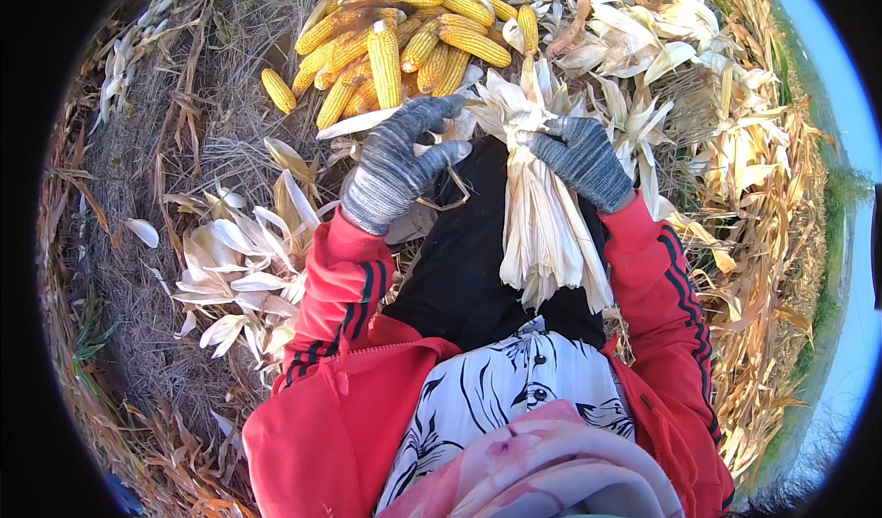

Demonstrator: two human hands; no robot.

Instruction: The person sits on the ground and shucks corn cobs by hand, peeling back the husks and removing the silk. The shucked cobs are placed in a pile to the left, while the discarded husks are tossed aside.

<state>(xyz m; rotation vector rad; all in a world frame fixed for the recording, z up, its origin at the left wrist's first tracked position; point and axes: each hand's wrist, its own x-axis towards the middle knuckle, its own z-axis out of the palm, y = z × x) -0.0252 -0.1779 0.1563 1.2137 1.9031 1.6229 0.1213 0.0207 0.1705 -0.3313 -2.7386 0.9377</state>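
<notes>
My right hand (586, 159), in a grey knitted glove, grips a bundle of dry corn husks (551, 235) at its gathered neck. Long pale husks hang from it over my black trouser leg, and ragged ends fan out above. To the left is my left hand (406, 163) in a matching glove, thumb and forefinger spread apart; its other fingers are partly hidden. A thin dry strand (460, 197) curves just below its thumb; whether it touches the glove is unclear. A pale husk leaf (355, 123) sticks out beside that hand's knuckles.
A pile of husked yellow corn cobs (386, 63) lies ahead, with one cob (278, 91) apart on its left. Loose husks (255, 263) are heaped at left, and more husks (641, 28) lie at far right. Dry corn stalks (758, 352) line the right side.
</notes>
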